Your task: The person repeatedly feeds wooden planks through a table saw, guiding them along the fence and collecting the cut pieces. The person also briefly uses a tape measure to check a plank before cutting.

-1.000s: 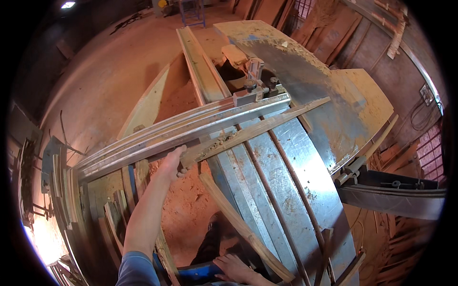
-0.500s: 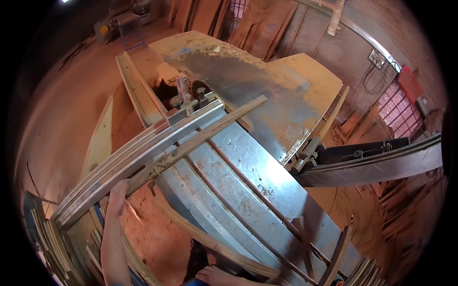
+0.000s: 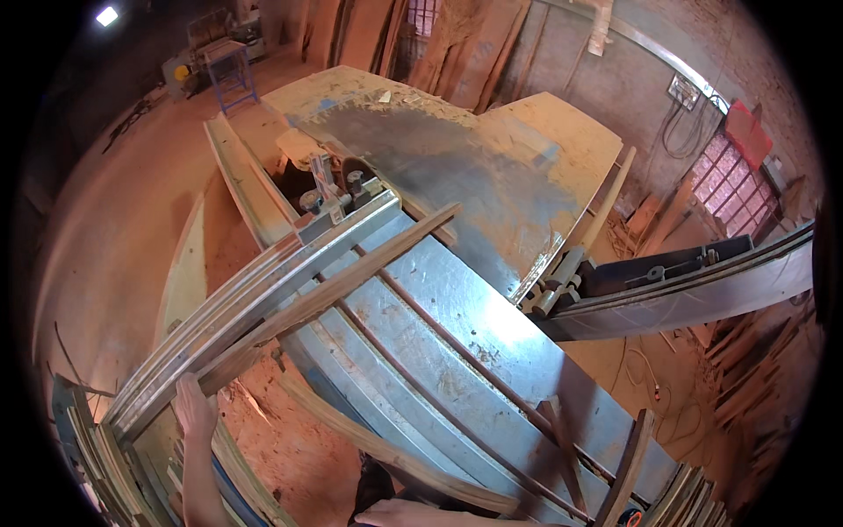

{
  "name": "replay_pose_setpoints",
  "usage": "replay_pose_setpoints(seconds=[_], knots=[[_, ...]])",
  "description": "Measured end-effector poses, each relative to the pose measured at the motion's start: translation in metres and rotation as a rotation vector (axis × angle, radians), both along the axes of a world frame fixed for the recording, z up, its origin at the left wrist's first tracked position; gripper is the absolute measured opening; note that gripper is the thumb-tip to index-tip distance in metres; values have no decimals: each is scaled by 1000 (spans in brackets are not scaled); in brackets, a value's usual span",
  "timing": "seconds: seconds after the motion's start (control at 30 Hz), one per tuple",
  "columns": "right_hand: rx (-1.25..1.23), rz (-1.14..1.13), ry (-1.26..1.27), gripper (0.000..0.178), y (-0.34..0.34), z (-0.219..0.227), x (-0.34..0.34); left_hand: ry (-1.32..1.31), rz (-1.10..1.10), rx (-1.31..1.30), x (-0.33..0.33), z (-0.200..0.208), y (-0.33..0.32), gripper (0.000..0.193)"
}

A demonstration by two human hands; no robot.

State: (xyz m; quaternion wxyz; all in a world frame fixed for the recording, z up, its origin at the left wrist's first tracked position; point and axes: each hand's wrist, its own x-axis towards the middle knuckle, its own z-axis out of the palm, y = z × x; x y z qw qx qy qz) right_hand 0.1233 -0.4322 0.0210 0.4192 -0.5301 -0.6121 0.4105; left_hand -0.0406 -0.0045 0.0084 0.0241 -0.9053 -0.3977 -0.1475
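Left hand (image 3: 195, 408): now farther down and left in view, bent fingers gripping the near end of the wooden strip (image 3: 360, 272). The strip has been drawn back with it; its far end, formerly well out over the dusty table (image 3: 492, 184), now lies only just past the metal table's far right edge. In effect, less of its length overhangs there, and more projects beyond the metal table's left edge.

Materials, left to right:
- Stacked slats (image 3: 101, 465): sawn timber, thin, rough-edged, upright in a bundle.
- Fence (image 3: 263, 294): pale metal, straight, ribbed lengthwise; the strip's near end just beside it, the far end angled away.
- Wooden strip: brown, narrow, long, slightly uneven along its edges; lies across the metal table's upper corner.
- Curved strip (image 3: 386, 446): lighter wood, bowed, along the metal table's left edge.
- Right hand (image 3: 404, 511): at the lower rim, partly cut off; whether it holds anything cannot be told.
- Metal table (image 3: 465, 307): bright, scratched, divided by dark grooves, specked with chips.
- Dusty table: dark centre, tan powder toward its edges.
- Beam (image 3: 685, 307): smooth grey metal, bent-looking near the rim.
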Motion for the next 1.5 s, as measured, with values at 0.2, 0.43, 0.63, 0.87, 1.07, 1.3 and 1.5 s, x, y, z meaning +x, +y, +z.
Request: replay_pose_setpoints(seconds=[0.2, 0.43, 0.63, 0.87, 1.07, 1.3, 1.5], knots=[[-135, -624, -375, 35, -14, 41, 135, 42, 75, 128, -13, -17, 5, 48], [-157, -773, -724, 48, -18, -8, 191, 227, 28, -382, -1, 29, 32, 53], [-192, -721, -752, 57, -15, -13, 190, 261, -190, -204, 105, 75, -12, 47], [-184, -712, -800, 59, -16, -9, 191, -92, -401, 33, 263, -11, -40, 52], [-244, -690, -762, 57, -16, -10, 195, 13, -274, 92, 277, -26, -37, 50], [-297, -686, -751, 54, -10, 0, 193, 9, -215, 174, 278, -7, -40, 34], [-144, -713, -792, 58, -9, -14, 187, -97, -79, 281, 287, -42, -30, 54]])
